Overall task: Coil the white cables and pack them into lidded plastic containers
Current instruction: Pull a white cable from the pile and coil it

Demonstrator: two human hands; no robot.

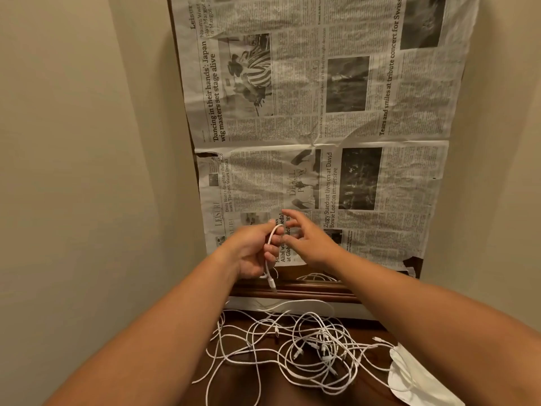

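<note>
Looped white cable (271, 234) in left hand (251, 253)

Newspaper sheets (322, 127) paper the panel straight ahead, headlines running sideways, one lower corner torn. Beige walls (87, 142) close in on either side. Down on the dark wooden surface (234, 389), a white face mask (415, 379) lies at the right.

Home interior: you face a taped-up newspaper (322, 127); plain beige walls (87, 142) on both sides of it, a polished wooden ledge (307, 290) below.
</note>
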